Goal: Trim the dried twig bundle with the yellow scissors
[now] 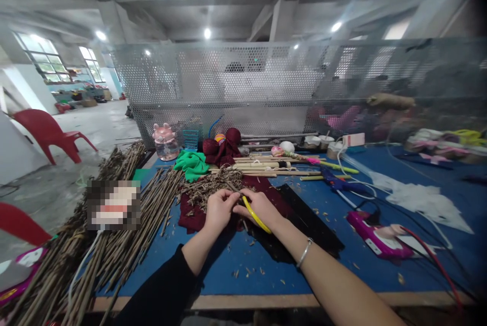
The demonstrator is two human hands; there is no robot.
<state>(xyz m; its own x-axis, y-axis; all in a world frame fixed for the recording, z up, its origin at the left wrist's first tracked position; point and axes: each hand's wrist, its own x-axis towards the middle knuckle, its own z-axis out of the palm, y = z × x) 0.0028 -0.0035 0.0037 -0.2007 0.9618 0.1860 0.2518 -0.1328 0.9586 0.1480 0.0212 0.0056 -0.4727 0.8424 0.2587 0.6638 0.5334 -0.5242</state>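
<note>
My left hand [219, 208] is closed in a pinch, its fingertips meeting those of my right hand over the cloth. A thin dried plant stalk [232, 187] sticks up from between the fingertips. My right hand [262, 208] is also closed, and a yellow-handled cutting tool [254, 215] lies against it; the blades are hidden. Just beyond the hands is a heap of dried brown plant heads [213, 184] on a dark red cloth [190, 218]. A black cloth [310, 219] extends to the right, under my right forearm.
Long dried stalks [140, 219] lie in bundles along the left side of the blue table [213, 275]. Green cloth [191, 165], a clear bottle [166, 146] and pale sticks [258, 166] sit at the back. On the right are a glue gun [335, 180], a purple power strip [376, 237] and loose cords.
</note>
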